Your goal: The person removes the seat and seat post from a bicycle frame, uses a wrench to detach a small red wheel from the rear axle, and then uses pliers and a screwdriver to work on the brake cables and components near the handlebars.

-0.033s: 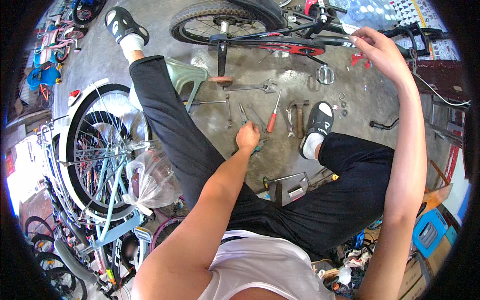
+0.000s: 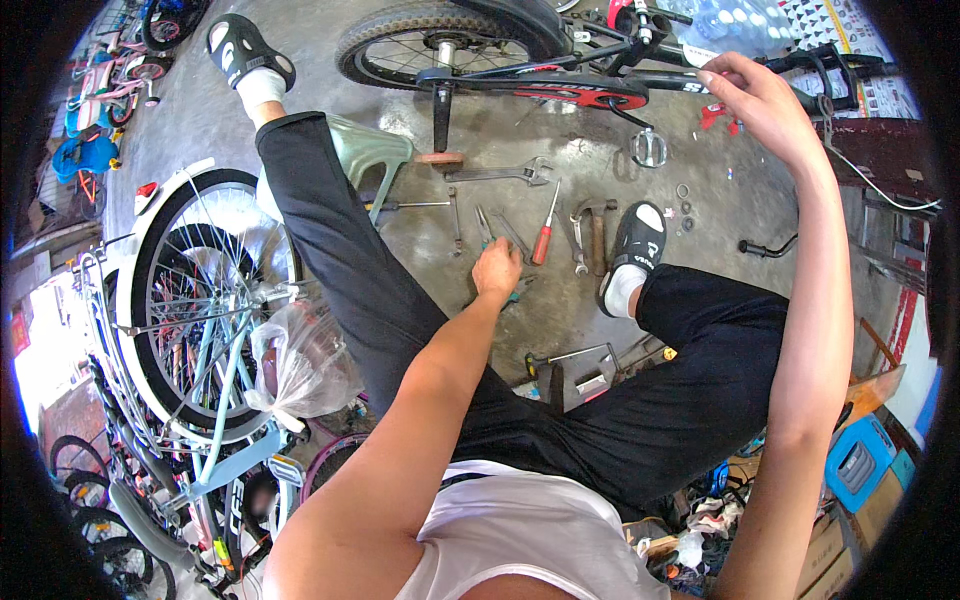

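Pliers (image 2: 485,229) lengthwise ahead of left hand (image 2: 497,268), tips away, fingers curled, hold unclear

The person wears a white, sleeveless tank top (image 2: 540,530) with a scooped neckline, plain loose black trousers (image 2: 700,350), white socks (image 2: 262,90) and dark, holed clogs (image 2: 633,240) bearing pale markings.
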A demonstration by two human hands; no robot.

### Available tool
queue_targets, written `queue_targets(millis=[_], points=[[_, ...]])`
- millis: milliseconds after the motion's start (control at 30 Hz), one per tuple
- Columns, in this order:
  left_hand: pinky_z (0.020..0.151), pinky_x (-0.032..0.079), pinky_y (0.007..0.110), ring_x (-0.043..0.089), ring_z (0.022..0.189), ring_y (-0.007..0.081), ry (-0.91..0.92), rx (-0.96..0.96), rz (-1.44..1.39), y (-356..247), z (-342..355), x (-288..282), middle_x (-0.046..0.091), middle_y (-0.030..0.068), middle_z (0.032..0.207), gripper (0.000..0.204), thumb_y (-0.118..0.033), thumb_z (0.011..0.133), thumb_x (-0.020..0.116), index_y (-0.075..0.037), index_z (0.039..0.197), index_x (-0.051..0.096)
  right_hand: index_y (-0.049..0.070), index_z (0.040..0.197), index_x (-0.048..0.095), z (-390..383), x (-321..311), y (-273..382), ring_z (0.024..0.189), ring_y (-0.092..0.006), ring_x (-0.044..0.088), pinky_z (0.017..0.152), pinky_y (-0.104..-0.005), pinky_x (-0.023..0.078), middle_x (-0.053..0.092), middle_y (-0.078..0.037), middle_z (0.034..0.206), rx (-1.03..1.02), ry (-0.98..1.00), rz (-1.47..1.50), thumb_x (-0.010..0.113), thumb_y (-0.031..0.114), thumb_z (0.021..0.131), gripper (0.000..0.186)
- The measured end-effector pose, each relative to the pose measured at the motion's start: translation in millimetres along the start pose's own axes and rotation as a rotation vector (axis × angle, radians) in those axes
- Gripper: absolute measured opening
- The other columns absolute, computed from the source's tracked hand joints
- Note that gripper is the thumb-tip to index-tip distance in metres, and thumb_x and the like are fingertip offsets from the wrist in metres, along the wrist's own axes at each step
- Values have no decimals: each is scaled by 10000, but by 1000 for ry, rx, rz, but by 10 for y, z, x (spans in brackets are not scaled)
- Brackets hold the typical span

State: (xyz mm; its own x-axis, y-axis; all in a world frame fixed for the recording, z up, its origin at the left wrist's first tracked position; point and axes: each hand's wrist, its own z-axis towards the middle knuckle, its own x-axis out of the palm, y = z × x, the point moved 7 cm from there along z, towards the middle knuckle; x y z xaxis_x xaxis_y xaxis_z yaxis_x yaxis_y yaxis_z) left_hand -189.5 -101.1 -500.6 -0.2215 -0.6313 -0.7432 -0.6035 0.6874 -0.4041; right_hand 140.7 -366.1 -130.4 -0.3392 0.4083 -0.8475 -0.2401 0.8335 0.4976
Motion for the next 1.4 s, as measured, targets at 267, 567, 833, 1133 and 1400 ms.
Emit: queue_targets(millis=[267, 567, 833, 1133, 1400], points=[[878, 574, 491, 703, 1053, 370, 188, 166, 232, -617, 169, 223, 695, 190, 1134, 509, -443, 888, 719, -46, 1184, 601, 14, 1159, 683, -132, -110, 142, 775, -188, 650, 767, -336, 516, 727, -129, 938, -31, -17, 34, 660, 390, 975, 419], [856, 561, 488, 717, 1005, 364, 239, 112, -121, -700, 169, 166, 760, 162, 1023, 437, -451, 912, 667, -49, 1072, 727, 11, 1167, 680, -94, -129, 37, 792, -156, 640, 761, -317, 510, 724, -101, 939, -65, -26, 67, 659, 399, 985, 429], [868, 549, 526, 696, 1021, 410, -123, -192, -120, 87, 132, -197, 741, 190, 1072, 363, -424, 938, 625, -100, 1081, 704, 20, 1171, 681, -170, -102, 29, 820, -148, 627, 744, -317, 507, 723, -93, 968, -43, -11, 50, 655, 391, 984, 417], [884, 545, 518, 702, 1024, 400, -167, -367, -130, 417, 183, -382, 748, 183, 1060, 320, -371, 933, 654, -86, 1067, 710, 20, 1153, 685, -188, -111, -48, 791, -125, 596, 715, -303, 499, 706, -79, 938, -20, -1, 76, 663, 372, 978, 394], [866, 526, 470, 625, 1104, 314, -180, 340, 323, -194, 210, -185, 629, 85, 1227, 221, -181, 917, 618, -178, 1119, 705, 24, 1179, 684, -156, -59, 31, 853, -133, 624, 756, -301, 502, 706, -83, 952, -22, -8, 74, 653, 349, 987, 379]])
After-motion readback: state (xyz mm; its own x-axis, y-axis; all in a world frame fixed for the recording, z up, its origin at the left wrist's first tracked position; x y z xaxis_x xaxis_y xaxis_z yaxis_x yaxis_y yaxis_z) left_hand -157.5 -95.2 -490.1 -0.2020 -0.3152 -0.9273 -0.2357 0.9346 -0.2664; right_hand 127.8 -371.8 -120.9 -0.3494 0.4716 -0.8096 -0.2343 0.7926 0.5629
